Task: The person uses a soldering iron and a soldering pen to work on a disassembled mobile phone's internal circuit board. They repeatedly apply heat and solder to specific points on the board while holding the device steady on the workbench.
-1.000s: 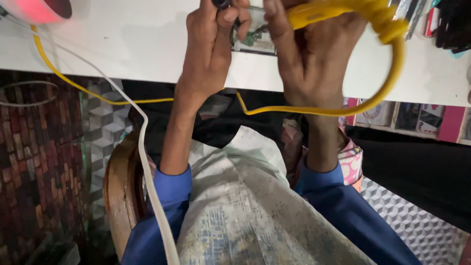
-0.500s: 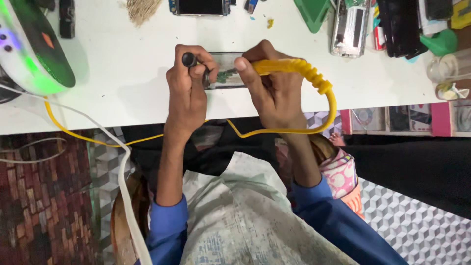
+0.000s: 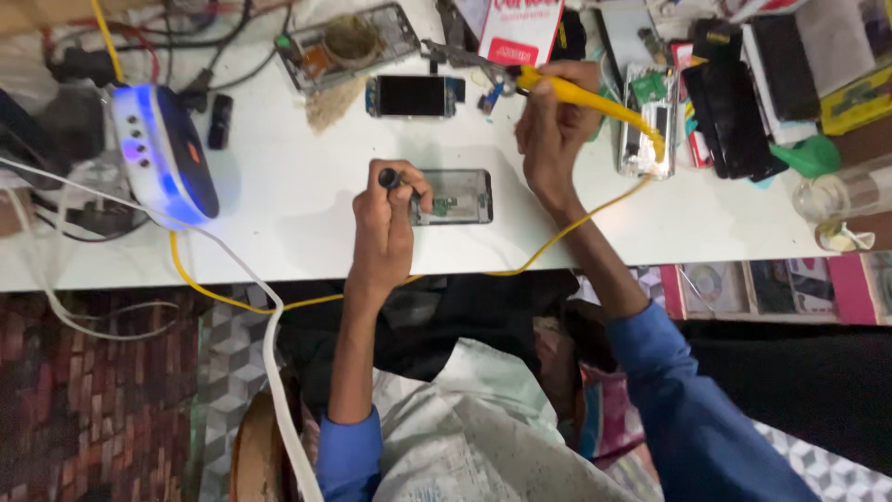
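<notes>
My left hand (image 3: pixel 386 223) is closed around a small dark tool (image 3: pixel 388 177). It rests beside the open phone (image 3: pixel 452 196), which lies flat on the white table (image 3: pixel 279 223), not far from the near edge. There is bare table to the left of it. My right hand (image 3: pixel 555 121) grips a yellow soldering iron (image 3: pixel 595 100), held up past the phone. Its yellow cord (image 3: pixel 567 228) drops over the table edge. A clear tray (image 3: pixel 351 45) at the back holds brown stuff.
</notes>
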